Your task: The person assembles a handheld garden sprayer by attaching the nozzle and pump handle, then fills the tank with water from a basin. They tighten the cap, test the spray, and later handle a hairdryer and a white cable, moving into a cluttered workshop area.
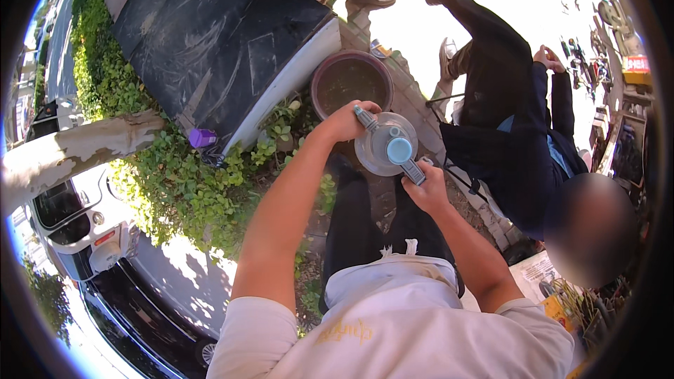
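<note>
The left hand [344,123] and right hand [425,186] each clamp one handle of a clear, blue-capped sprayer [385,146], held just near of a round brown pot [351,78]. Leafy plants [189,189] border the left.

Round brown planter pot [351,81] on brick edging, green ground cover [182,182] beside it. Purple cap [202,138] in the leaves. Seated person in dark clothes [512,147] at right.

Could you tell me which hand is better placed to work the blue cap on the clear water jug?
Probably the right hand: it sits beside the blue cap, while the left hand grips the clear jug at its far handle.
</note>
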Demonstrator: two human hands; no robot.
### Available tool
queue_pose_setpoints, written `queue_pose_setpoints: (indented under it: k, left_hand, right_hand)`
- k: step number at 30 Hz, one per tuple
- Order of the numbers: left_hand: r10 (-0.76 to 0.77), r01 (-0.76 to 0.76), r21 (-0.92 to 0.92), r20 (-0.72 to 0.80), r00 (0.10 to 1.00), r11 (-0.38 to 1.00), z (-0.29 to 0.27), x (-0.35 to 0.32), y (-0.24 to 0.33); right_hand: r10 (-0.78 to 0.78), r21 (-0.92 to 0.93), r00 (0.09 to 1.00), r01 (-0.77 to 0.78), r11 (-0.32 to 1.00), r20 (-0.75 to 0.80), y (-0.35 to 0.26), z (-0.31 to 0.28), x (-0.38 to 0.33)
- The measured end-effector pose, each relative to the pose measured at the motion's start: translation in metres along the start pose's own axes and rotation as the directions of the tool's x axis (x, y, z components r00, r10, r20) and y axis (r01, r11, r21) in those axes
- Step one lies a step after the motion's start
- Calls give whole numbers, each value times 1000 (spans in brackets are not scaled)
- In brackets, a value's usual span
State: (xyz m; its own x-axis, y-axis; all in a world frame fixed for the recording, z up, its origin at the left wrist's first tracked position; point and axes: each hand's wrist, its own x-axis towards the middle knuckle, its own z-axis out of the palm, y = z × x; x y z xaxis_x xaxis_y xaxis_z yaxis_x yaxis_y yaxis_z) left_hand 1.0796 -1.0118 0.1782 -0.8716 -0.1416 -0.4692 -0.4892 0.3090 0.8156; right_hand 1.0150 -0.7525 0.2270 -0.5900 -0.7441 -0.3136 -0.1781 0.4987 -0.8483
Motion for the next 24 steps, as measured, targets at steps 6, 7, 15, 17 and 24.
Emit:
queue_pose_setpoints:
  k: [6, 7, 15, 17, 24]
  left_hand:
    - [-133, 135, -251, 22, 991, 959, 7, 35, -58]
    - [-215, 216, -228, 29, 976, 949, 9, 44, -63]
    - [-201, 155, -211, -218, 955, 965, 50, 104, -174]
    - [-157, 146, -476, 17, 988, 867, 51, 111, -177]
    - [-380, 386, -428, 103, 919, 817, 39, 135, -220]
  right_hand:
    - [53, -30, 999, -53, 998, -10, 49, 31, 36]
    - [65, -19, 998, -65, 998, -16, 59, 38, 42]
    - [100, 4, 995, -100, 995, -8, 128, 98, 81]
    - [126, -2, 992, -126, 992, -25, 146, 103, 88]
    - [113, -28, 993, -114, 993, -32, 175, 132, 105]
